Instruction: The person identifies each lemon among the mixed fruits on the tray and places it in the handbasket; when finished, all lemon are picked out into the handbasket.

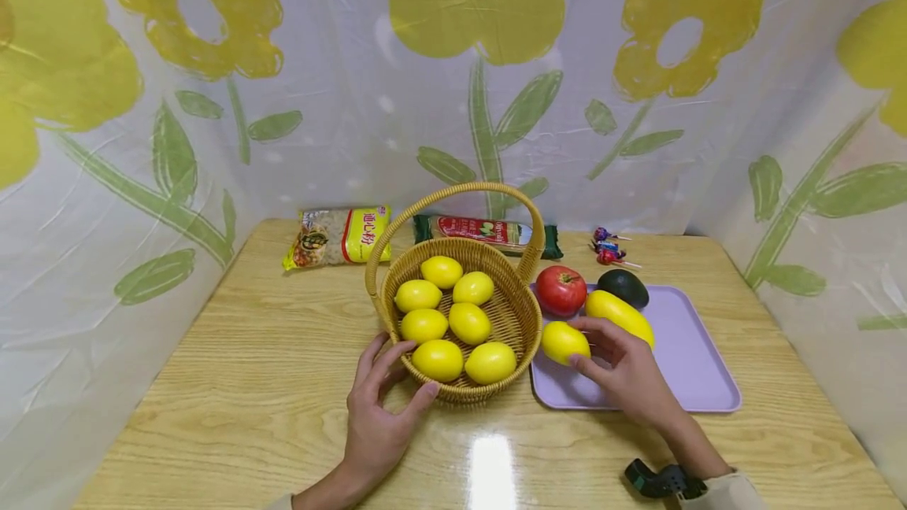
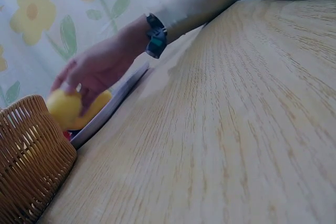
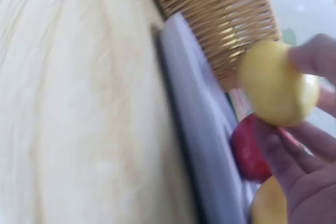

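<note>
My right hand (image 1: pixel 627 372) pinches a lemon (image 1: pixel 564 343) between thumb and fingers, above the left end of a lilac tray (image 1: pixel 697 368). In the right wrist view that lemon (image 3: pixel 275 82) is near the basket's wall. My left hand (image 1: pixel 383 415) holds the near left rim of a round wicker basket (image 1: pixel 527 321) with an arched handle. Several lemons (image 1: pixel 437 360) lie inside it. On the tray are a red tomato (image 1: pixel 561 290), a dark green avocado (image 1: pixel 623 288) and a long yellow fruit (image 1: pixel 620 317), partly hidden by my right hand.
Behind the basket lie a yellow bag of pasta (image 1: pixel 340 237) and a green-and-red packet (image 1: pixel 489 231). Several wrapped lollipops (image 1: pixel 609 246) are at the back right. Flower-printed curtains (image 1: pixel 340 101) enclose the wooden table (image 1: pixel 283 352) at the back and sides.
</note>
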The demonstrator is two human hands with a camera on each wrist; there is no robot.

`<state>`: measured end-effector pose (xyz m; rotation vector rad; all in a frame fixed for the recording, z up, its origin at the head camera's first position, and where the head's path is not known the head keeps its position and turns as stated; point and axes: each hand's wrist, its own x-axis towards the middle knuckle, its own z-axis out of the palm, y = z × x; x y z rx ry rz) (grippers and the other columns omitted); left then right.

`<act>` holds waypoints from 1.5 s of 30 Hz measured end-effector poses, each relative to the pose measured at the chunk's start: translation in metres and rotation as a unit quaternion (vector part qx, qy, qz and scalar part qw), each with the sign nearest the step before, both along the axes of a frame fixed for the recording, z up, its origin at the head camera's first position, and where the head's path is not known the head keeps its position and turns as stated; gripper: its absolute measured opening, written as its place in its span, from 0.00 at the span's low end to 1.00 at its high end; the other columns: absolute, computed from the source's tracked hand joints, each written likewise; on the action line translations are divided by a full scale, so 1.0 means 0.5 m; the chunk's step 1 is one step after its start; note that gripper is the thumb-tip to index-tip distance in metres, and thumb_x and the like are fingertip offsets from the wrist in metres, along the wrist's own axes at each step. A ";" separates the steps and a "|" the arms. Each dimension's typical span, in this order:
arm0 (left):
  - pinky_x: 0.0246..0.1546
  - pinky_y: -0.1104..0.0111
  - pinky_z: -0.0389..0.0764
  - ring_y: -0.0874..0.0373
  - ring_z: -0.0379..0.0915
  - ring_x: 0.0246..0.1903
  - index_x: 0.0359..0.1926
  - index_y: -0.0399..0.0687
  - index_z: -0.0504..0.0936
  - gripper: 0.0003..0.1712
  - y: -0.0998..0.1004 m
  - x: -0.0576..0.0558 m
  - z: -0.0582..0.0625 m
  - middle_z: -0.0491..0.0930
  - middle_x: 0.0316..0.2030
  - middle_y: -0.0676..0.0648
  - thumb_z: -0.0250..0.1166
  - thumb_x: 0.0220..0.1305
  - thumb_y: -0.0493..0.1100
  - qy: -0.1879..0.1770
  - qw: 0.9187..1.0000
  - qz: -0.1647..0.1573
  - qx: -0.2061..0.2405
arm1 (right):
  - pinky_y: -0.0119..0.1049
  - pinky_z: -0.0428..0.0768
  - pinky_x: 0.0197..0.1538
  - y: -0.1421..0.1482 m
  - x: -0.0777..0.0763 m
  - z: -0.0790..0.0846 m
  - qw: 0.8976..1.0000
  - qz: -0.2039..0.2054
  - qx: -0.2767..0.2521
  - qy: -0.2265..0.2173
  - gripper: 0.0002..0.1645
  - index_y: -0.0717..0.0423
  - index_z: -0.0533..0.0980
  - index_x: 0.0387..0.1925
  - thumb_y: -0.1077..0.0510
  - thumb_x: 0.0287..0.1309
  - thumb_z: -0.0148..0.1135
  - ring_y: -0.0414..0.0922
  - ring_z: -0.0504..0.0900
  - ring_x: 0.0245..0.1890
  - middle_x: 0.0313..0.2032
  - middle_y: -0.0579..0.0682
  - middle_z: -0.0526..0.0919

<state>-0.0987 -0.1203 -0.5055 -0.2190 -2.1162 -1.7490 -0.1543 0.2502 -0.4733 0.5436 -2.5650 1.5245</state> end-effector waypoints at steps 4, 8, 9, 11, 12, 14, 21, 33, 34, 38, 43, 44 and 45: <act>0.63 0.64 0.88 0.35 0.67 0.75 0.68 0.45 0.84 0.33 -0.001 -0.001 0.001 0.63 0.80 0.36 0.81 0.62 0.35 0.006 1.000 -0.001 0.005 | 0.27 0.87 0.61 -0.002 0.002 0.019 0.997 -0.006 -0.075 0.014 0.28 0.58 0.80 0.67 0.69 0.67 0.74 0.39 0.87 0.56 0.61 0.55 0.85; 0.64 0.62 0.88 0.35 0.67 0.76 0.68 0.45 0.84 0.32 0.001 -0.004 0.003 0.63 0.80 0.37 0.81 0.62 0.35 0.005 1.000 -0.004 0.007 | 0.30 0.88 0.61 -0.010 0.006 0.035 0.995 0.005 -0.099 0.017 0.29 0.59 0.79 0.67 0.71 0.67 0.73 0.40 0.87 0.56 0.60 0.51 0.86; 0.64 0.62 0.88 0.36 0.67 0.76 0.68 0.45 0.84 0.32 0.001 -0.005 0.003 0.63 0.80 0.37 0.81 0.62 0.35 0.005 1.000 -0.005 0.006 | 0.30 0.88 0.61 -0.013 0.006 0.040 0.995 0.009 -0.097 0.015 0.29 0.58 0.79 0.68 0.71 0.67 0.73 0.40 0.87 0.56 0.61 0.50 0.86; 0.64 0.62 0.88 0.37 0.67 0.76 0.68 0.44 0.84 0.32 0.002 -0.006 0.003 0.63 0.80 0.37 0.81 0.62 0.35 0.002 1.000 -0.005 0.006 | 0.30 0.88 0.61 -0.021 0.005 0.049 0.996 0.014 -0.091 0.014 0.30 0.55 0.80 0.67 0.69 0.67 0.74 0.40 0.88 0.56 0.61 0.49 0.86; 0.64 0.63 0.88 0.38 0.68 0.75 0.68 0.43 0.83 0.32 0.002 -0.006 0.003 0.63 0.80 0.37 0.81 0.62 0.35 0.000 1.000 -0.005 0.006 | 0.30 0.88 0.61 -0.026 0.004 0.054 0.996 0.018 -0.086 0.014 0.30 0.53 0.80 0.67 0.69 0.66 0.75 0.40 0.88 0.57 0.61 0.49 0.86; 0.64 0.64 0.88 0.40 0.69 0.75 0.68 0.43 0.83 0.33 0.002 -0.004 0.002 0.63 0.80 0.37 0.81 0.62 0.35 -0.005 1.000 -0.004 0.006 | 0.30 0.88 0.62 -0.035 -0.002 0.065 0.997 0.022 -0.069 0.020 0.29 0.50 0.81 0.66 0.67 0.66 0.76 0.41 0.88 0.56 0.61 0.48 0.86; 0.64 0.66 0.87 0.41 0.69 0.74 0.67 0.48 0.84 0.33 -0.001 0.002 -0.001 0.64 0.80 0.37 0.81 0.62 0.36 -0.008 1.000 -0.002 0.006 | 0.28 0.88 0.61 -0.073 -0.028 0.096 0.999 0.030 0.002 0.040 0.27 0.47 0.83 0.66 0.60 0.68 0.78 0.42 0.89 0.54 0.59 0.47 0.89; 0.64 0.63 0.88 0.39 0.68 0.75 0.68 0.47 0.84 0.33 0.002 0.002 0.000 0.64 0.80 0.36 0.81 0.62 0.35 -0.007 1.000 -0.005 0.009 | 0.52 0.92 0.59 -0.098 -0.034 0.113 0.995 0.029 0.080 0.054 0.23 0.57 0.84 0.63 0.56 0.71 0.75 0.46 0.92 0.51 0.57 0.52 0.91; 0.64 0.63 0.88 0.39 0.68 0.75 0.68 0.47 0.84 0.33 0.003 0.002 0.000 0.64 0.80 0.36 0.82 0.62 0.35 -0.007 1.000 -0.005 0.008 | 0.52 0.92 0.58 -0.096 -0.033 0.114 0.995 0.031 0.080 0.054 0.23 0.58 0.84 0.63 0.57 0.71 0.75 0.47 0.93 0.51 0.57 0.53 0.91; 0.65 0.63 0.87 0.40 0.68 0.75 0.68 0.45 0.84 0.32 0.004 0.004 0.002 0.63 0.80 0.38 0.81 0.63 0.36 -0.003 1.000 -0.001 0.002 | 0.49 0.93 0.56 -0.087 -0.032 0.121 0.994 0.036 0.091 0.055 0.22 0.57 0.84 0.63 0.57 0.72 0.74 0.46 0.93 0.50 0.57 0.51 0.91; 0.69 0.68 0.82 0.44 0.69 0.73 0.66 0.38 0.84 0.26 -0.020 -0.004 0.032 0.69 0.76 0.40 0.74 0.67 0.30 0.047 0.999 0.027 -0.004 | 0.37 0.92 0.56 -0.062 -0.032 0.150 0.992 0.013 0.103 0.070 0.19 0.51 0.85 0.61 0.55 0.73 0.74 0.44 0.91 0.51 0.55 0.49 0.92; 0.70 0.69 0.80 0.47 0.70 0.73 0.65 0.36 0.84 0.25 -0.031 -0.010 0.044 0.71 0.75 0.39 0.72 0.67 0.28 0.065 0.997 0.034 -0.007 | 0.33 0.91 0.57 -0.054 -0.032 0.158 0.992 0.006 0.103 0.078 0.18 0.50 0.86 0.61 0.56 0.73 0.73 0.45 0.91 0.52 0.55 0.49 0.92; 0.70 0.70 0.79 0.49 0.72 0.72 0.64 0.34 0.84 0.24 -0.045 -0.018 0.058 0.73 0.73 0.37 0.71 0.67 0.27 0.088 0.995 0.042 -0.014 | 0.30 0.89 0.59 -0.047 -0.032 0.169 0.991 -0.003 0.105 0.086 0.18 0.49 0.86 0.61 0.56 0.73 0.73 0.46 0.91 0.53 0.55 0.49 0.92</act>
